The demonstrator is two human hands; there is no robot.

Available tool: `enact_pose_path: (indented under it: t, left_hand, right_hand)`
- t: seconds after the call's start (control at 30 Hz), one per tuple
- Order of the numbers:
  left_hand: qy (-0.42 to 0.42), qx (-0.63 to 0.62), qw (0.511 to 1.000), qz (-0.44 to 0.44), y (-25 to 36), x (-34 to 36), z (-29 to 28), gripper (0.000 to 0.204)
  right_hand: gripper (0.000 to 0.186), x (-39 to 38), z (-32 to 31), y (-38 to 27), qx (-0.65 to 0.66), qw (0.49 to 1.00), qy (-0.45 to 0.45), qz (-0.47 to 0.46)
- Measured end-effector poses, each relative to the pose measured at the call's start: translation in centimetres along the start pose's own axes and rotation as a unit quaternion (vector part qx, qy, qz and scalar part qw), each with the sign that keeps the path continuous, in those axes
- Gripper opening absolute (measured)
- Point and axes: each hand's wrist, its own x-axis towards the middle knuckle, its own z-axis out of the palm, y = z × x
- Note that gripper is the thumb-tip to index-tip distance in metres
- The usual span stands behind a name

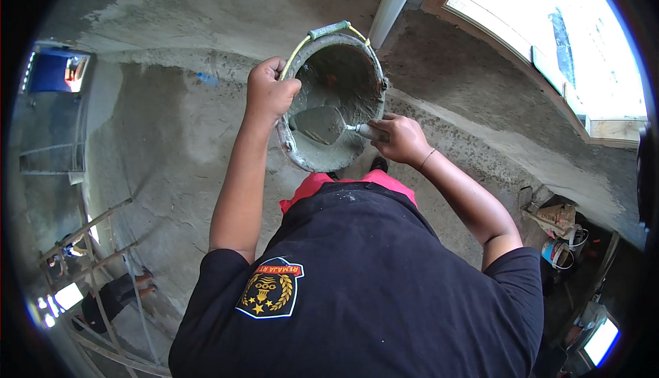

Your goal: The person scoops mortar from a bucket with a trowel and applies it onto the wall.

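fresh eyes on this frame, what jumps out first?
Centre top: a mortar-caked bucket, tilted toward the camera, its rim gripped by the left hand. The right hand holds a trowel loaded with wet grey mortar inside it. A dark shirt with a gold-and-red badge fills the lower frame, and a bright window opening glares at top right.

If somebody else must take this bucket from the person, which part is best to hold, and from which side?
Probably the padded grip of the wire handle, reached from the far side, away from the person. It lies folded over the far rim of the bucket and is free. The left hand already clutches the near-left rim, and the right hand works a trowel inside, across the tilted opening.
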Motion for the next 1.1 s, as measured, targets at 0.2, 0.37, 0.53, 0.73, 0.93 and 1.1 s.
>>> enact_pose_path:
  t: [0.2,0.37,0.53,0.73,0.93,1.1]
  left_hand:
    - [0.022,-0.028,0.999,0.003,-1.2,-0.1,-0.2,0.017]
    - [0.033,-0.006,0.999,-0.023,-2.0,-0.2,-0.6,0.015]
    - [0.053,-0.016,0.998,-0.033,-2.1,-0.1,0.0,0.014]
    - [0.061,0.001,0.997,-0.040,-2.0,0.2,0.4,0.013]
    - [0.068,-0.004,0.997,-0.046,-2.4,0.2,0.7,0.013]
    - [0.079,-0.017,0.996,-0.033,-2.8,-0.3,0.8,0.012]
  right_hand:
    - [0.045,-1.4,0.5,1.7,0.043,0.996,0.017,0.073]
    - [0.042,-3.3,0.9,3.1,0.065,0.989,0.011,0.134]
    - [0.041,-4.8,1.3,4.0,0.054,0.987,0.016,0.153]
    - [0.041,-4.7,1.6,4.4,0.035,0.991,0.039,0.122]
    - [0.040,-4.6,2.0,4.6,0.028,0.990,0.050,0.127]
    - [0.040,-4.9,2.3,4.7,0.018,0.992,0.046,0.113]
